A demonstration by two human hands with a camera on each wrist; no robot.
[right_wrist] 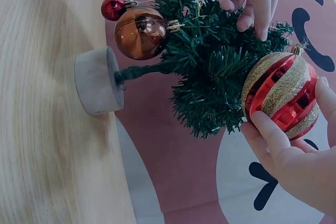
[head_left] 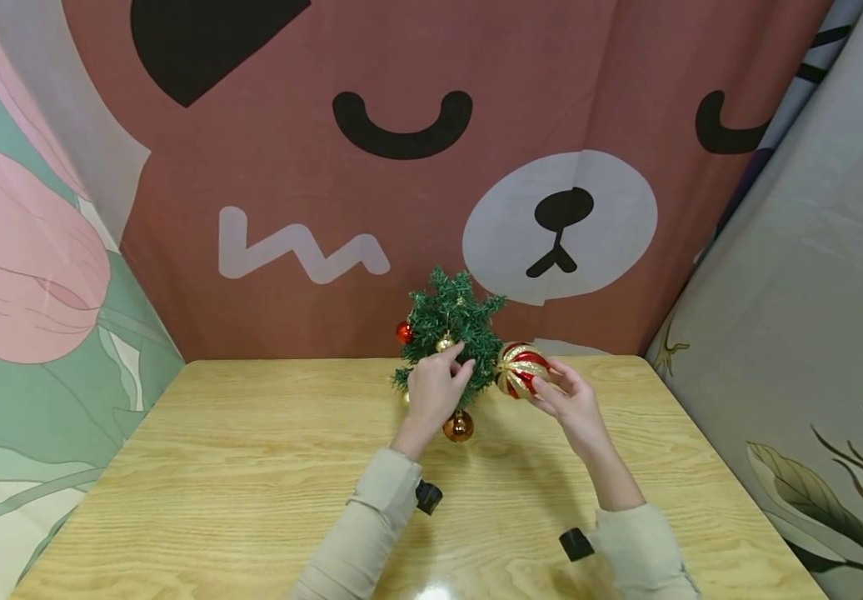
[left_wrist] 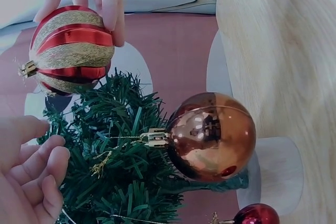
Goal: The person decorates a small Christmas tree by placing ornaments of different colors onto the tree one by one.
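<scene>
A small artificial Christmas tree (head_left: 452, 307) stands near the table's far edge, its round grey base (right_wrist: 97, 81) visible in the right wrist view. My right hand (head_left: 576, 410) holds a large red bauble with gold glitter stripes (head_left: 521, 370) by its side, against the tree's right branches. The bauble's gold cap (left_wrist: 28, 68) shows in the left wrist view. Before the tree's front, my left hand (head_left: 433, 390) reaches among the branches with fingers loosely bent; I see nothing held in it. Below it hangs a shiny copper bauble (left_wrist: 212, 136).
A small red bauble (head_left: 404, 332) hangs at the tree's left, and a small gold one (head_left: 444, 342) hangs in front. The wooden table (head_left: 236, 475) reaches back to a brown bear-print curtain (head_left: 289, 167). Patterned cloth (head_left: 791, 333) hangs at the right side.
</scene>
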